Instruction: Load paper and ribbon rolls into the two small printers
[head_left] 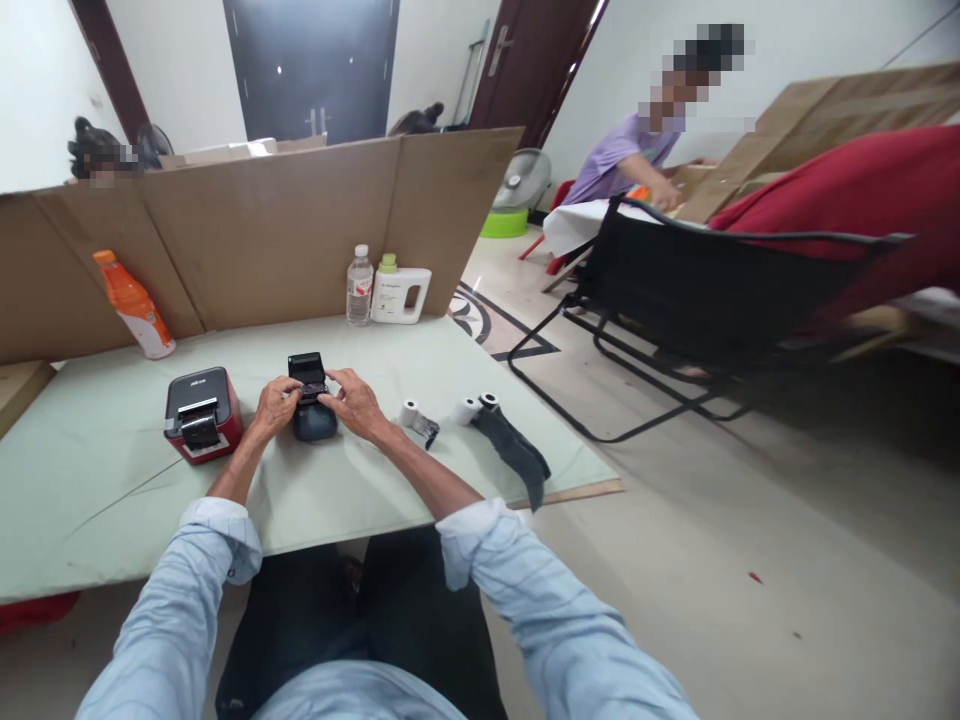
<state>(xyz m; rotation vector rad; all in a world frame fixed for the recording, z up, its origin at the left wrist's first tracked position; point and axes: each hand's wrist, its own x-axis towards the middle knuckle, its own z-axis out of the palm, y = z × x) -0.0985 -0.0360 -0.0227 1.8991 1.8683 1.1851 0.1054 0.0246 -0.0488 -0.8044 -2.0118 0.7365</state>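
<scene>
A small black portable printer point(315, 422) lies on the table with its lid point(306, 368) raised. Around the left side of its opened compartment, the fingers of my left hand point(277, 402) are bent and closed. My right hand point(354, 402) grips the right side, thumb and forefinger at the compartment. A dark, patterned piece point(313, 391) shows between my fingertips; what it is, I cannot make out. To the right stands a white paper roll point(409, 412) beside a crumpled dark strip point(427, 430). Farther right are another paper roll point(466, 410) and a dark roll point(489, 402) with a long black tail point(514, 450).
Left of my hands sits a red and black label printer point(201, 412). An orange bottle point(135, 305), a water bottle point(360, 287) and a white jug point(401, 293) stand by a cardboard screen point(285, 230). A black folding chair point(682, 290) and a person in purple point(626, 160) are at right.
</scene>
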